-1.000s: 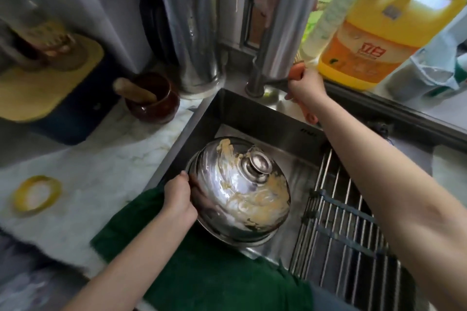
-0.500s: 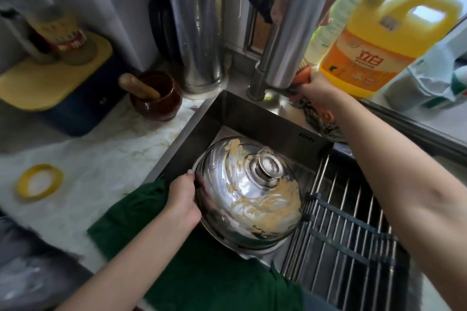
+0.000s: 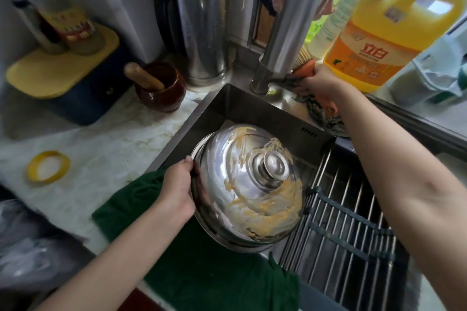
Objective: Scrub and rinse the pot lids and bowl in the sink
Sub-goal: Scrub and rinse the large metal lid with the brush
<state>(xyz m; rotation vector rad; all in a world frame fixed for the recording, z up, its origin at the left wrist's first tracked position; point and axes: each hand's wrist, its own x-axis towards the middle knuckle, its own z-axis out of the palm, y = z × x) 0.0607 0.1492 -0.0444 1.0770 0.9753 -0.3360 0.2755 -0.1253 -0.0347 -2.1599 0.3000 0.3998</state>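
Left hand (image 3: 177,192): your fingers are curled over the left rim of the lid (image 3: 242,199), holding it tilted with the knob (image 3: 271,165) facing up. Lid: domed steel, smeared with yellow-tan residue across the top and the near side. It sits in the left part of the sink (image 3: 252,111), its near edge above the green cloth (image 3: 202,267) draped over the near rim. Right hand (image 3: 321,81): clenched round an orange-handled brush (image 3: 302,70) on the far ledge, just beside the tap (image 3: 288,33); whether you also touch the tap's lever cannot be told. Rack (image 3: 353,209): wire, over the right part of the sink. Jug (image 3: 379,40): yellow detergent, far right, just behind your right hand. No running water shows, and no other lid or bowl is in view. Step in hand, by judgement: fetching the tool, with scrubbing of this lid not yet begun. The next move calls for bringing the brush down to the dome, a firm left grip since wet steel will likely slip, and work round the knob where residue collects.
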